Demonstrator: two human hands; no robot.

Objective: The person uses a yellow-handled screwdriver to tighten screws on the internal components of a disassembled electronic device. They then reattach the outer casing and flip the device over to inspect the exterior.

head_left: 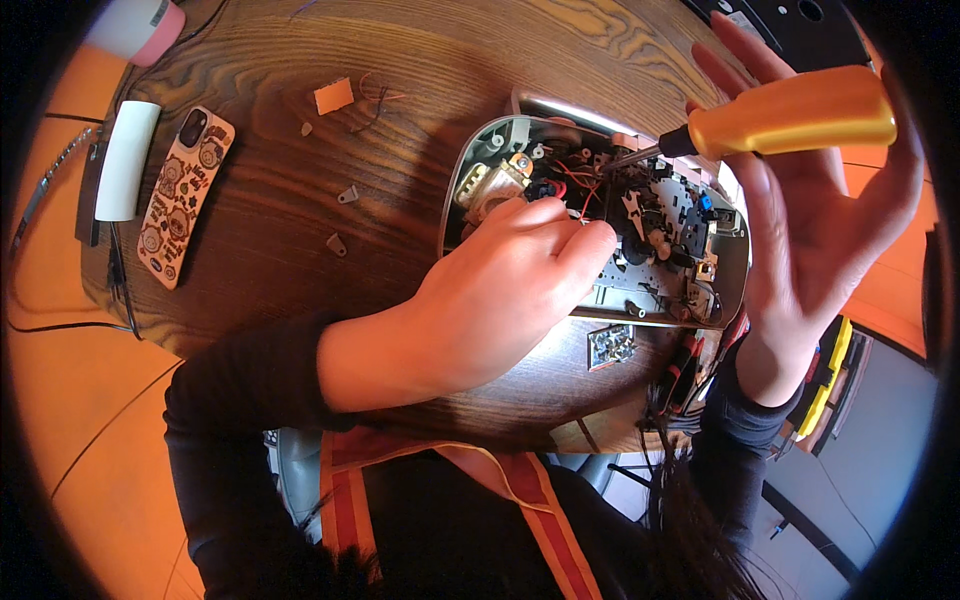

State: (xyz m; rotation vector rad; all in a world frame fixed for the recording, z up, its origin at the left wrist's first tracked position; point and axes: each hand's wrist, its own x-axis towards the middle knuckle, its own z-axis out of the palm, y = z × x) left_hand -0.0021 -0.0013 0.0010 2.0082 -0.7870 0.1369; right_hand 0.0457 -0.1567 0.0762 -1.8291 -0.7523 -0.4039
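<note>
An opened electronic device (655,275) lies on the table, its grey shell full of gears, metal plates and red wires. My left hand (490,290) is over its left part, fingers curled down into the shell; the fingertips and whatever they grip are hidden. At the right, my right hand (815,210) has the yellow handle of a screwdriver (800,112) against its thumb and palm, with some fingers stretched out beyond it. The screwdriver's metal shaft slants left and down, its tip among the wires near the far side of the device.
A small circuit board (610,346) and red-and-black pliers (685,372) lie near the table's front edge. Two small metal brackets (348,194), an orange square (333,96) and thin wires are left of the device. Farther left are a patterned phone (186,197) and a white cylinder (128,160).
</note>
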